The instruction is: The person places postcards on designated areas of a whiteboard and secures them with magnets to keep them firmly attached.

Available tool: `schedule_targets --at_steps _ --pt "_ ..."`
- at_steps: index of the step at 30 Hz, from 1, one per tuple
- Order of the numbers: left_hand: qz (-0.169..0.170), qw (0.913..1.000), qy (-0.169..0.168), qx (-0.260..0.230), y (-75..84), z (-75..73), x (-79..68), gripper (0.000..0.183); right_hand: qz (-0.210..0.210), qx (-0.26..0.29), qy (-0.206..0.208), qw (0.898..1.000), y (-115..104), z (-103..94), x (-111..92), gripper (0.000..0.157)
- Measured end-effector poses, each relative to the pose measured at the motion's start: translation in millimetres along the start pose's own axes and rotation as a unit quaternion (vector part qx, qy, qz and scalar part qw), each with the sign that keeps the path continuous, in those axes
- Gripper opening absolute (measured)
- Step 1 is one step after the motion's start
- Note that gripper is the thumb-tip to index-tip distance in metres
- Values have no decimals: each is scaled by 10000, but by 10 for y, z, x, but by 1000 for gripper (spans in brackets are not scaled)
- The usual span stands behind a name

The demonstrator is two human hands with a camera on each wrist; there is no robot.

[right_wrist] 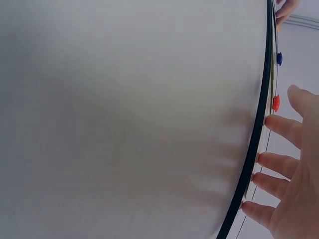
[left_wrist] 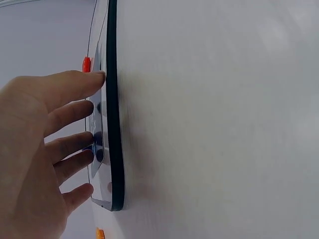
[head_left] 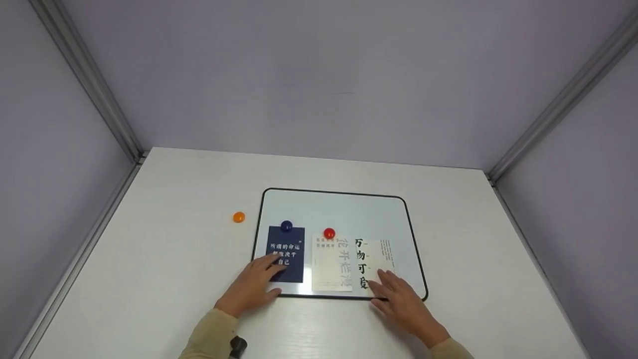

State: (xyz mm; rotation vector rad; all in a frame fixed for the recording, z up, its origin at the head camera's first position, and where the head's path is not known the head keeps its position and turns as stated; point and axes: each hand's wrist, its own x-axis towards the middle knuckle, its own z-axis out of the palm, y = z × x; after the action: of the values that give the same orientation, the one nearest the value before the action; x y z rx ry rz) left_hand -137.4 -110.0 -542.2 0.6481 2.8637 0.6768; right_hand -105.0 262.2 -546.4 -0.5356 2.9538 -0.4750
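Observation:
A whiteboard (head_left: 329, 209) with a black rim lies on the table, with three cards side by side along its near part. My left hand (head_left: 255, 285) has its fingers spread over the lower left of the dark blue card (head_left: 294, 269), thumb by the near rim. My right hand (head_left: 402, 305) reaches over the lower part of the right cream card (head_left: 376, 254), fingers extended. Between the hands is the middle cream card (head_left: 326, 269). A red round magnet (head_left: 329, 233) sits at its top edge, and a dark blue magnet (head_left: 286, 226) at the blue card's top.
An orange round magnet (head_left: 239, 217) lies on the white table (head_left: 189, 199), left of the board. Pale wall panels with grey metal posts enclose the table at the back and both sides. A dark band (head_left: 238, 346) shows at the left sleeve.

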Motion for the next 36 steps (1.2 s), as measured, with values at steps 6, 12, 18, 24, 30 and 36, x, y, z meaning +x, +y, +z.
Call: schedule_targets --at_steps 6,12,18,24,30,36 --pt "38 10000 86 32 -30 -36 2 50 47 104 -147 9998 23 -6 -6 50" --pt "150 9994 295 50 -68 -50 14 49 21 404 -221 9989 31 -12 -15 52" --pt "249 9974 638 211 -112 -76 33 47 51 606 -267 9978 34 -16 -27 54" --pt "-40 9966 770 291 -174 -102 57 46 116 688 -317 9971 22 -22 -25 54" --pt "-271 9961 831 126 -215 -146 62 45 165 680 -321 9970 21 -17 -23 54" --pt "-480 9951 863 84 -240 -178 59 44 167 682 -323 9970 28 -16 -21 54"
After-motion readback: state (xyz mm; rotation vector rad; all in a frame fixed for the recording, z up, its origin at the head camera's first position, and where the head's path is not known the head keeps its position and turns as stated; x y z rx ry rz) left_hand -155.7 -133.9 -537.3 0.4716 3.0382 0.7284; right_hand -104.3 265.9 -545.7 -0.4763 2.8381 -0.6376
